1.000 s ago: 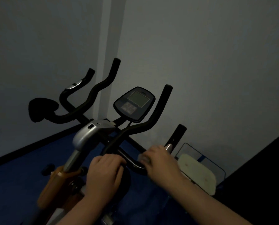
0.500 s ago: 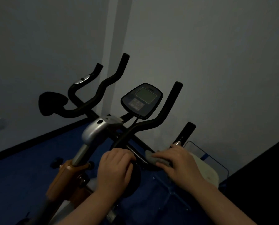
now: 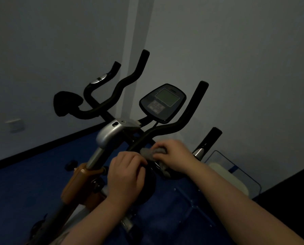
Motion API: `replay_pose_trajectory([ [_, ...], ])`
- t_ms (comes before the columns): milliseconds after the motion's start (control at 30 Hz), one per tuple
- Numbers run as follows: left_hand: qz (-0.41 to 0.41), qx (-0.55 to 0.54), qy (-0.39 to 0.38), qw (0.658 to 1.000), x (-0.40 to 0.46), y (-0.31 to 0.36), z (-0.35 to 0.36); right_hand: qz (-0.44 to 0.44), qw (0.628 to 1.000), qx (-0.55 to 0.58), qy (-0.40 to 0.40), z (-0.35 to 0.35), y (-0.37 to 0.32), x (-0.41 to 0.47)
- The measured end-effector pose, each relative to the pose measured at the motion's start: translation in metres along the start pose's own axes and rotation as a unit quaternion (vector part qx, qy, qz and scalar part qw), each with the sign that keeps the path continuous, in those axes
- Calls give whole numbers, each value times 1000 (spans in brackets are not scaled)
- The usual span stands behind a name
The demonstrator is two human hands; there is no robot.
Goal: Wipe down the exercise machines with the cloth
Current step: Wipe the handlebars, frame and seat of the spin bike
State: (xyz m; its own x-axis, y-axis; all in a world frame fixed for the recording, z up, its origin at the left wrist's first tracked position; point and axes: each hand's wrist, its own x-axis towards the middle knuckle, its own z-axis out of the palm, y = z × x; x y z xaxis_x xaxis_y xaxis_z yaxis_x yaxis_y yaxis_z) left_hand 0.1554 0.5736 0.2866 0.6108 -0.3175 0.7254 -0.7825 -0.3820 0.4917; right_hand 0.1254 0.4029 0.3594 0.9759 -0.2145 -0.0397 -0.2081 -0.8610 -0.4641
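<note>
Two bare hands work low on the black handlebar (image 3: 167, 129) of an exercise bike (image 3: 110, 137), dim room. Right hand (image 3: 174, 157) has fingers curled round a grey cloth (image 3: 148, 152), bunched and pressed against the near curve of the handlebar, just right of the stem; part of the cloth hangs below the hand. Left hand (image 3: 125, 175) sits just beside it, fingers curled over the same bar close to the cloth; whether it actually pinches the cloth edge or only the bar, cannot tell. Knuckles of both hands nearly touching.

Console (image 3: 162, 102) with a pale screen stands tilted above the hands, between the two upswept bar ends. Silver stem housing (image 3: 110, 133) left of the hands, orange frame cover (image 3: 77, 184) below it. Dark rounded pad (image 3: 66, 103) at the far left end of the bar. Short black grip with a silver collar (image 3: 206, 144) sticks up right of the right hand. Behind that, near the wall, a clear-edged bin (image 3: 236, 167) with something pale inside, contents unclear. Blue floor (image 3: 24, 188), grey walls, wall socket (image 3: 15, 125) at far left, blurred.
</note>
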Motion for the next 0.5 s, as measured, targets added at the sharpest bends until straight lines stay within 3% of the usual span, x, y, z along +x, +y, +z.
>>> replay_pose_trajectory([
  [67,-1,-1,-3,1000,-1,0,0,-2,996,77,46,15,-7,7],
  [133,0,0,-2,1000,-1,0,0,-2,994,86,65,18,-3,-1],
  [300,-3,4,1,1000,0,-1,0,5,1000,-9,-16,-7,12,-22],
  [433,3,22,-18,1000,0,0,1,-22,992,12,126,32,4,-24],
  [500,10,30,-29,999,0,0,1,-112,977,-34,179,47,12,-43],
])
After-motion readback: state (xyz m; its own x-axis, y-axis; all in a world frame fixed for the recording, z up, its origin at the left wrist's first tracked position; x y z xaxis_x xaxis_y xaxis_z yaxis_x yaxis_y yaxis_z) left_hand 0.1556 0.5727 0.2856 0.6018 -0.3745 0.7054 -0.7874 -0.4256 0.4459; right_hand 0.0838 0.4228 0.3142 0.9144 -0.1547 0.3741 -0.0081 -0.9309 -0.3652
